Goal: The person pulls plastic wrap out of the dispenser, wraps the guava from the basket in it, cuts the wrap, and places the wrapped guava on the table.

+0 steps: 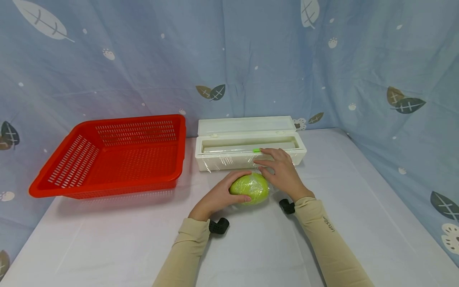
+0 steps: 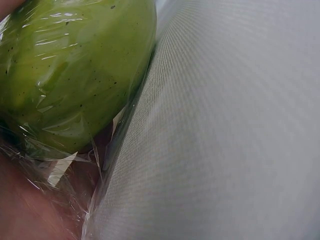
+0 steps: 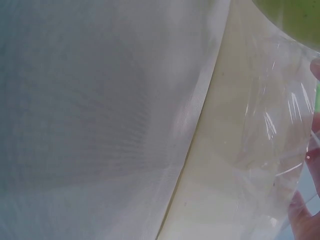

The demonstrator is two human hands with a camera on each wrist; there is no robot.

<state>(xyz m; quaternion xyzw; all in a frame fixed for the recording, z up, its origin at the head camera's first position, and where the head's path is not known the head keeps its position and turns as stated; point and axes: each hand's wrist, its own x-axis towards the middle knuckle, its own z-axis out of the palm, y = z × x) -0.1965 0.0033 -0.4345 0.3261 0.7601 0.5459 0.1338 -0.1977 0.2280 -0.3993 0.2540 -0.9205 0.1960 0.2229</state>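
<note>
A yellow-green oval fruit, apparently a mango (image 1: 254, 188), is wrapped in clear cling film and lies on the table before the dispenser. My left hand (image 1: 222, 193) grips it from the left, thumb in front and fingers behind. Up close, small dark specks show through the creased film on the mango (image 2: 75, 75). My right hand (image 1: 281, 169) reaches to the white cling film dispenser (image 1: 229, 162). Its index fingertip is at the green slide cutter (image 1: 256, 150) on the front rim, with other fingers near the front wall. Clear film (image 3: 272, 120) stretches between dispenser and mango.
A red perforated plastic basket (image 1: 140, 163) stands to the left of the dispenser. The dispenser's lid (image 1: 247, 125) is raised at the back, and a roll lies inside. A white cloth (image 1: 107, 247) covers the table; a blue patterned curtain (image 1: 258, 59) hangs behind.
</note>
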